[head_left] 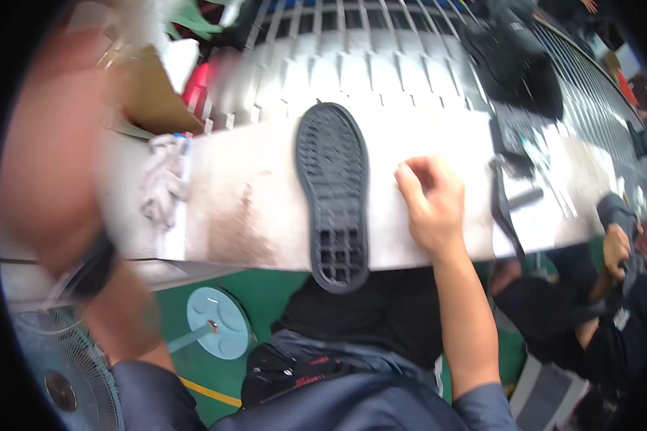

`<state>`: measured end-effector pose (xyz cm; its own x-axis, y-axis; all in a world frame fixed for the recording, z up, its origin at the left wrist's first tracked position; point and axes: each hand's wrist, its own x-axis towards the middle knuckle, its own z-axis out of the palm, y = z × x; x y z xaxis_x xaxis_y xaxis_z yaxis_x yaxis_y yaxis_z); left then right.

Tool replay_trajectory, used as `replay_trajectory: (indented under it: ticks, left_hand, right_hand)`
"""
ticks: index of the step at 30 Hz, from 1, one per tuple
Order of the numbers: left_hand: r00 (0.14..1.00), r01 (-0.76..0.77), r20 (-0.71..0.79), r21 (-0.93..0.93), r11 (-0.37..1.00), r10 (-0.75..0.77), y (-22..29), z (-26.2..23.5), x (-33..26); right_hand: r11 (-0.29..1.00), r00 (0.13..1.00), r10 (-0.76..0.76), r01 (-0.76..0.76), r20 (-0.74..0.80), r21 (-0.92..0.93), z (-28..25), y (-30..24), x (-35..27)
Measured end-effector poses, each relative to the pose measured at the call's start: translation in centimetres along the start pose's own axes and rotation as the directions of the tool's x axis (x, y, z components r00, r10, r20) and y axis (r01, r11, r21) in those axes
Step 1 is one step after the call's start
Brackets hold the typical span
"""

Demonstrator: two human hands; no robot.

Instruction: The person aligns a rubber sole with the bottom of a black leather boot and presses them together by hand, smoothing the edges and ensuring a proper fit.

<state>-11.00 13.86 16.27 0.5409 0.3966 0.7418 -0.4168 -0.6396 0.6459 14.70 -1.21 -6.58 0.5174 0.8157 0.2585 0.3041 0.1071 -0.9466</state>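
A black shoe sole [334, 194] lies flat on the pale worktable [395, 237], its grid of hollows facing up. Its wide end points away from me, and the narrower end juts past the near table edge. Just right of it, apart from it, is my right hand [436, 205], fingers loosely curled, with a gap between thumb and fingers and nothing held. My left hand [57, 144] is raised large at the left, with a dark band [93, 266] on the wrist. Motion smears its fingers, so I cannot see whether it holds anything.
A crumpled pale cloth [165, 179] lies at the table's left. Metal rollers [366, 54] run behind. Black straps [507, 208] lie at the right, where a co-worker's hand [615, 251] holds something dark. Below left are a fan [61, 388] and a light-blue round stool [219, 323].
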Motion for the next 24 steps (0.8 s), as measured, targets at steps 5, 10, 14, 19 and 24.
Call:
replay_trajectory:
  ticks: [5, 10, 14, 19, 24]
  left_hand:
    - [0.677, 0.736, -0.314, 0.263, 0.624, -0.666, -23.0, 2.1, -0.1]
    - [0.666, 0.665, -0.484, 0.73, 0.159, -0.568, -37.4, -6.6, 2.4]
    - [0.662, 0.639, -0.637, 0.755, -0.148, -0.394, -42.6, -10.9, 7.8]
    - [0.532, 0.653, -0.783, 0.622, -0.432, -0.323, -48.1, -20.6, 11.5]
    - [0.34, 0.754, -0.717, 0.595, -0.279, -0.608, -49.9, -24.3, 9.6]
  right_hand:
    - [0.993, 0.997, -0.066, 0.069, 0.04, -0.097, -0.5, -1.1, -0.4]
    - [0.988, 0.989, -0.106, 0.116, 0.101, -0.102, -0.7, -1.1, 0.3]
    - [0.979, 0.986, -0.111, 0.13, 0.124, -0.154, -0.7, -0.6, 0.9]
    - [0.966, 0.955, -0.06, 0.129, 0.29, -0.225, -1.0, -1.3, 0.4]
    - [0.955, 0.958, -0.142, 0.199, 0.249, -0.22, 0.5, -2.7, 2.8]
